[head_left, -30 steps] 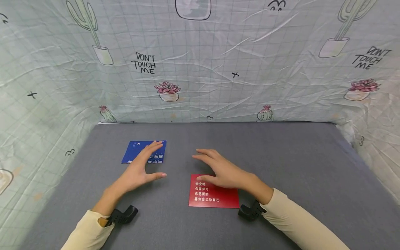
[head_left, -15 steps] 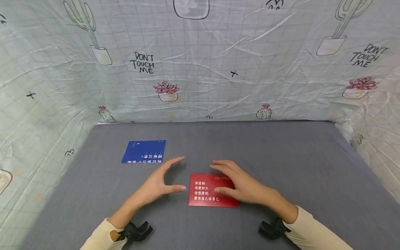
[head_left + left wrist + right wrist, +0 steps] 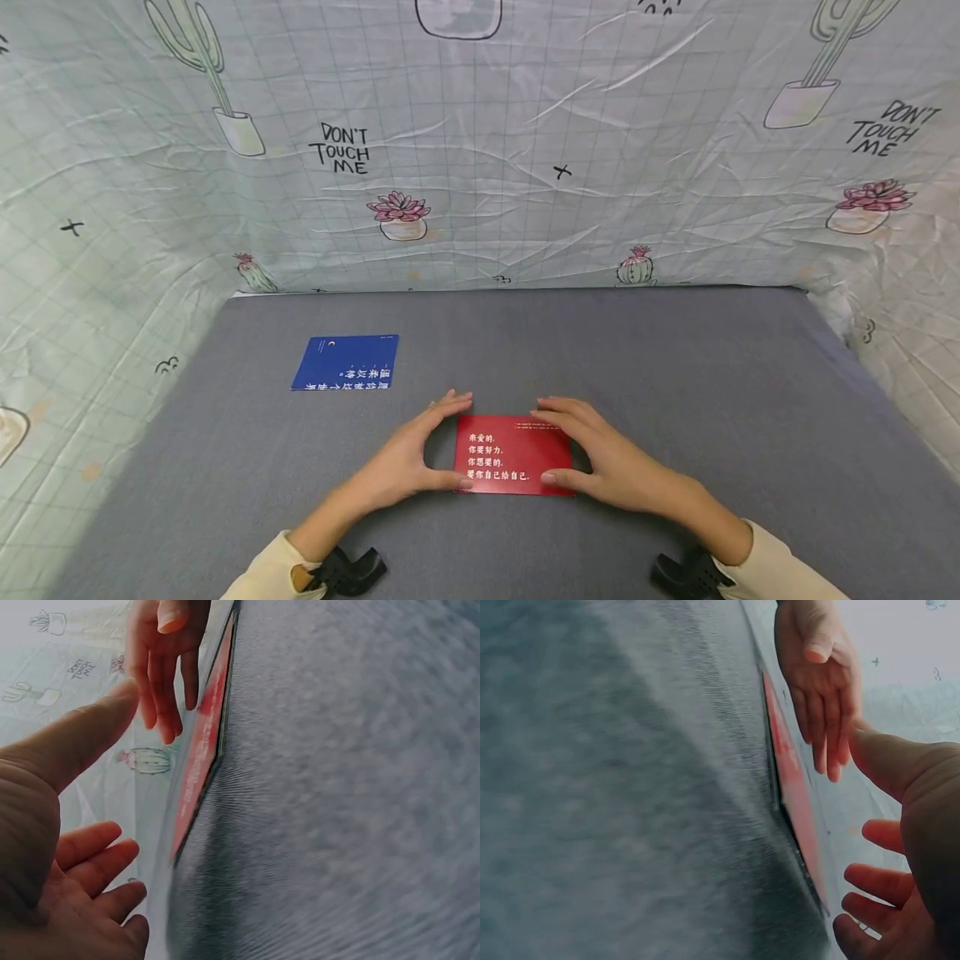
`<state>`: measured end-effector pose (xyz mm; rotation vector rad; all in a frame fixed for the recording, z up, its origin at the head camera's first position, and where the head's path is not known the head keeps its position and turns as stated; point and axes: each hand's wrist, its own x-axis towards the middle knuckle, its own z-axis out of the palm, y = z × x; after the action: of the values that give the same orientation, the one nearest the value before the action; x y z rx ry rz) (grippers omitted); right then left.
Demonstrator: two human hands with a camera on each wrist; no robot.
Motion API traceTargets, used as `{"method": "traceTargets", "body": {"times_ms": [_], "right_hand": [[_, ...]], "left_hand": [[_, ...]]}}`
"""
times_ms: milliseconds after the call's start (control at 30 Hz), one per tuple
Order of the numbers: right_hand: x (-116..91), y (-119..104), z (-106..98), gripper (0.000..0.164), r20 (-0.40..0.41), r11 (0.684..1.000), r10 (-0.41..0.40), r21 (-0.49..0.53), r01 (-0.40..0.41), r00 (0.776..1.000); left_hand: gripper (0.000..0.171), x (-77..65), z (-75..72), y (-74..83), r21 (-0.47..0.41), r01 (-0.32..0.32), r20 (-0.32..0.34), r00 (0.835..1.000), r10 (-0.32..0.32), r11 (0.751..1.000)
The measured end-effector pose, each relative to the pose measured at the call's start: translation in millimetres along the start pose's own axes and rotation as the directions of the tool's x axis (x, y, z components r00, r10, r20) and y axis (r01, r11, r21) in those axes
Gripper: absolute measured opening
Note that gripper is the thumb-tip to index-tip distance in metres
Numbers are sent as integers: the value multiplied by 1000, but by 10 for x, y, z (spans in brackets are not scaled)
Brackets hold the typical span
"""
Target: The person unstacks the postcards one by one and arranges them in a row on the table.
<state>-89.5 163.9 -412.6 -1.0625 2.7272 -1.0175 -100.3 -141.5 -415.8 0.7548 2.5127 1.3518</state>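
A red card (image 3: 498, 454) with white printed characters lies flat in the middle of the grey table. My left hand (image 3: 412, 457) is at its left edge, thumb and fingers spread apart in a C shape. Mirroring it, my right hand (image 3: 615, 460) stands over the card's right end, its thumb and fingertips overlapping the card in the head view. Both wrist views show the red card (image 3: 204, 746) lying low, with a gap between it and the fingers. Neither hand grips anything. Farther back on the left lies a blue card (image 3: 345, 360) with white print.
The grey tabletop (image 3: 675, 367) stretches out around the cards. A pale cloth (image 3: 480, 150) with cactus drawings hangs along the back and both sides. Each wrist wears a black camera mount (image 3: 348, 571).
My left hand has moved from over the blue card, rightward and nearer, to the red card's left edge. My right hand has shifted right and nearer to the red card's right end.
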Motion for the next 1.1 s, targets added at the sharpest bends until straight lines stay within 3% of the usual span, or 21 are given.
{"method": "traceTargets", "body": {"times_ms": [200, 600, 1100], "right_hand": [[-59, 45, 46, 71, 0, 1000, 8, -6, -8, 1000], [-105, 96, 73, 78, 2, 1000, 9, -27, -9, 1000], [-112, 137, 134, 77, -45, 996, -52, -78, 48, 998]], "left_hand": [[90, -8, 46, -19, -9, 34, 18, 999, -34, 999], [94, 6, 109, -66, 57, 20, 18, 1000, -21, 998], [96, -4, 150, -87, 113, -16, 25, 1000, 13, 993]]}}
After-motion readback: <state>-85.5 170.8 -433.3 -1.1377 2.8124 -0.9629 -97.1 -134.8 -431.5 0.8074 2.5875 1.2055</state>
